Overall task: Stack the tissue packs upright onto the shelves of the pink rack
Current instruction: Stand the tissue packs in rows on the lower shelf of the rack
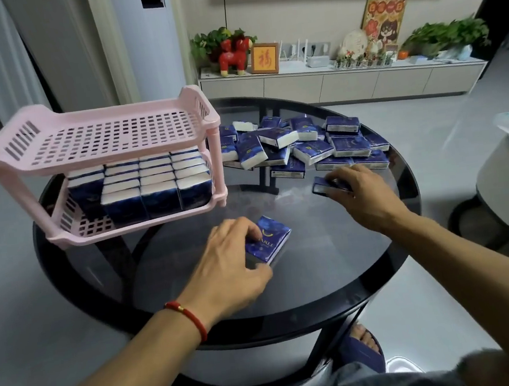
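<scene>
Left grip: left hand (224,269) curled round a blue tissue pack (270,238) lying flat on the near desk (319,268).
Right grip: right hand (361,193) pinching a second pack (322,185) just near of the loose pile (304,142).
Packs: dark blue wrap, white ends; rows stand upright on the pink rack (101,166) lower shelf, far left.
Top shelf: bare perforated grid.
Open room: dark glass between rack, pile and hands.
Writing: gold letters, too blurred to read.

Round dark glass table (334,266), pink rack (98,140), loose tissue packs (305,145), perhaps thirty
</scene>
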{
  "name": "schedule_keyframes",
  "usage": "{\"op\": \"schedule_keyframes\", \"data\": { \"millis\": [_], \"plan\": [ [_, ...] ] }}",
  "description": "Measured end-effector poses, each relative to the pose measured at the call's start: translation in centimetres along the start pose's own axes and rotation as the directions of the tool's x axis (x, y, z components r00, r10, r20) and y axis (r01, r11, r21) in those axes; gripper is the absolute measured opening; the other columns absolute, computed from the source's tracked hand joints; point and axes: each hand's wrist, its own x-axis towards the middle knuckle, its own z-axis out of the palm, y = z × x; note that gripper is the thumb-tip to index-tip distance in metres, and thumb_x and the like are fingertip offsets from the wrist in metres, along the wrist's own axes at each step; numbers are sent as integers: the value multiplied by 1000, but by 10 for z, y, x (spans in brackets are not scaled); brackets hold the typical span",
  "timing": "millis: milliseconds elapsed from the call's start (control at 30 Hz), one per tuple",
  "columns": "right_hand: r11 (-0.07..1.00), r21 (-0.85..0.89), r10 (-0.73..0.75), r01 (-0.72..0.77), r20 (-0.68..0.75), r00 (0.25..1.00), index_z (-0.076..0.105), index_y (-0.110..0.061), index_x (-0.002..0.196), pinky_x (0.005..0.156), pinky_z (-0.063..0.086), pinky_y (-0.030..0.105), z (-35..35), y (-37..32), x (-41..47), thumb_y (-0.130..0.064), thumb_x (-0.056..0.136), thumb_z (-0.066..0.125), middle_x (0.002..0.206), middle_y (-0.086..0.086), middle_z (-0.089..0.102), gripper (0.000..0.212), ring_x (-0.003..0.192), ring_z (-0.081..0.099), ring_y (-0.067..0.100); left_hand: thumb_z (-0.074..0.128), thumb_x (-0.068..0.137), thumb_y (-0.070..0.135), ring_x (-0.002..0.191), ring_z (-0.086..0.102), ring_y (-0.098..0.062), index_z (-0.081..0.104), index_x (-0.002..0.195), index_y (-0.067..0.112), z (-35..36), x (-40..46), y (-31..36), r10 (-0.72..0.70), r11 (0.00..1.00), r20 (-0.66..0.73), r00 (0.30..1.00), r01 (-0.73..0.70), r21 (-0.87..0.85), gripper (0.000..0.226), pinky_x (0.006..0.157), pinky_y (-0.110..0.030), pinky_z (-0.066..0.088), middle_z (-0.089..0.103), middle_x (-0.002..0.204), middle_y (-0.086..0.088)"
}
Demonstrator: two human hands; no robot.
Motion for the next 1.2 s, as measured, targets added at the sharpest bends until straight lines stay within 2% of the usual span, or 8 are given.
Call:
{"op": "schedule_keyframes", "data": {
  "millis": [67, 167, 233, 400, 567, 733, 1033, 1200],
  "plan": [
    [965, 261, -35, 6, 106, 994, 65, -20, 126, 83, 57, 37, -7, -12, -11, -35, 105, 52, 113, -1, 67, 29, 99, 65, 19, 73, 85, 41, 114, 46, -9, 50, 120, 28, -2, 1, 2, -78, 997, -37, 996, 77, -23, 44, 91, -20, 37, 54, 117, 10],
    [633, 718, 14, -290, 364, 931, 66, -10, 121, 81, 62, 40, -16, -34, -27, -39, 107, 43, 105, 15, 74, 40, 93, 72, 28, 73, 85, 53, 124, 43, -11, 45, 142, 23, 0, 6, 4, -123, 992, -12, 992, 123, 16, 70, 96, -21, 37, 56, 128, 6],
    [492, 773, 31, -400, 444, 895, 64, -5, 120, 72, 61, 36, -18, -45, -33, -43, 105, 44, 99, 18, 74, 45, 83, 72, 28, 74, 87, 48, 123, 44, -13, 44, 148, 20, 3, 8, 4, -103, 994, -17, 994, 104, 36, 73, 96, -20, 36, 57, 131, 3],
    [454, 745, -13, -490, 555, 832, 64, -1, 117, 68, 57, 32, -17, -74, -35, -48, 103, 45, 94, 20, 71, 53, 76, 67, 25, 83, 81, 26, 111, 51, -6, 52, 146, 18, -5, 5, -2, -47, 999, -114, 992, 45, -16, 72, 92, -6, 34, 57, 125, 6],
    [666, 678, -199, -313, 565, 801, 66, -9, 121, 76, 58, 27, -15, -95, -39, -23, 99, 63, 115, 16, 69, 26, 90, 68, 19, 92, 67, 18, 102, 69, -8, 69, 124, 33, -16, 1, -18, -140, 947, -122, 983, 97, -307, 63, 97, -37, 58, 68, 114, 12],
    [703, 662, -121, -260, 472, 873, 58, -18, 127, 67, 58, 22, -9, -124, -40, -23, 97, 65, 113, 8, 67, 31, 84, 70, 13, 90, 67, -2, 102, 74, -12, 71, 111, 36, -27, -5, -32, -207, 821, -107, 973, 113, -560, 61, 99, -45, 57, 78, 109, 8],
    [900, 351, -360, 259, 264, 895, 63, -25, 123, 70, 55, 18, 1, -159, -34, -39, 79, 84, 98, -17, 64, 51, 81, 66, 7, 87, 63, 38, 120, 64, -3, 56, 140, 37, -57, -25, -48, -107, 886, 17, 994, 103, -453, 83, 106, -35, 52, 67, 131, 12],
    [853, 309, -476, 420, 134, 869, 65, -29, 111, 65, 46, 15, 23, -182, -35, -52, 71, 87, 95, -18, 62, 51, 81, 58, 3, 86, 60, 43, 105, 71, -7, 62, 122, 36, -61, -31, -65, -141, 941, -21, 990, 127, -314, 67, 99, -43, 56, 75, 112, 12]
  ]
}}
